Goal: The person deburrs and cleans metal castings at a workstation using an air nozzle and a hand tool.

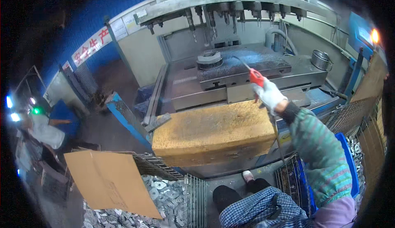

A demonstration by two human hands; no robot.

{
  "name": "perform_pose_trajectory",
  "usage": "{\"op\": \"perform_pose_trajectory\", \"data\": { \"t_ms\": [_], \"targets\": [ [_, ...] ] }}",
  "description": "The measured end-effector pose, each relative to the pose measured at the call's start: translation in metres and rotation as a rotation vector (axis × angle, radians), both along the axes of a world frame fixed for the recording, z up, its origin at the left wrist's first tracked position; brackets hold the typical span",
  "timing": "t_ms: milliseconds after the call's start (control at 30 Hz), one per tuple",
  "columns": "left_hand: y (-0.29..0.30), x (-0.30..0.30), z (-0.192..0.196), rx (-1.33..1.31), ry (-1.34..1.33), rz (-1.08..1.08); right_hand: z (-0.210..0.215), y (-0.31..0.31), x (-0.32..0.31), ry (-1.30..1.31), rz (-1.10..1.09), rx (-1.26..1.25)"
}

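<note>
Head view shows us a red-handled tool with a slender, bent metal tube [256,77], above a dark, gritty steel slab [271,68], our white-gloved right hand [271,96] curled closed around its partly hidden grip. Beyond the tube's tip sits a round grey metal fixture [209,58]; nearer us, a scuffed, boxy yellow ledge [214,131]. Our left hand is out of view, its state untellable.

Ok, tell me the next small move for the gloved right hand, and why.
I'd probably ease the red-handled tool slightly left, toward the round metal part, keeping it low. The right hand grips the handle, the thin tip reaches over the metal plate just right of that part, and drill bits hang above.
</note>
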State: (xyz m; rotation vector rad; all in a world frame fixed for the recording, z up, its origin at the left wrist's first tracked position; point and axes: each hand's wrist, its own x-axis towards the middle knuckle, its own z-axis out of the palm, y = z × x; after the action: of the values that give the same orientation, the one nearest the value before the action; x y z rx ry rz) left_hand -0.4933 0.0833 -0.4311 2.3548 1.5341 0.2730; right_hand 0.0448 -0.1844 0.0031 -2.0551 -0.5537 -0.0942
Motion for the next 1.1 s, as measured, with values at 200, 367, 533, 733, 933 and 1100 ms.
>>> {"op": "perform_pose_trajectory", "data": {
  "t_ms": [200, 367, 533, 733, 933, 1100],
  "targets": [
    [-0.060, 0.033, 0.126, -0.020, -0.656, 0.104, -0.001, 0.039, 0.070, -0.123, -0.087, -0.098],
    [-0.080, 0.058, 0.184, 0.070, -0.531, 0.165, 0.002, 0.091, 0.074, -0.100, 0.002, -0.145],
    [-0.059, 0.144, 0.228, -0.383, -1.174, -0.288, -0.012, 0.092, 0.096, -0.147, 0.081, 0.005],
    [-0.060, 0.235, 0.311, -0.358, -0.967, -0.216, -0.020, 0.045, 0.051, -0.182, 0.327, 0.199],
    [-0.035, 0.333, 0.328, -0.301, -0.839, -0.369, -0.076, -0.140, 0.107, -0.160, -0.055, 0.193],
    [-0.014, 0.377, 0.317, -0.352, -0.692, -0.444, -0.133, -0.255, 0.143, -0.202, -0.360, 0.497]
  ]
}}
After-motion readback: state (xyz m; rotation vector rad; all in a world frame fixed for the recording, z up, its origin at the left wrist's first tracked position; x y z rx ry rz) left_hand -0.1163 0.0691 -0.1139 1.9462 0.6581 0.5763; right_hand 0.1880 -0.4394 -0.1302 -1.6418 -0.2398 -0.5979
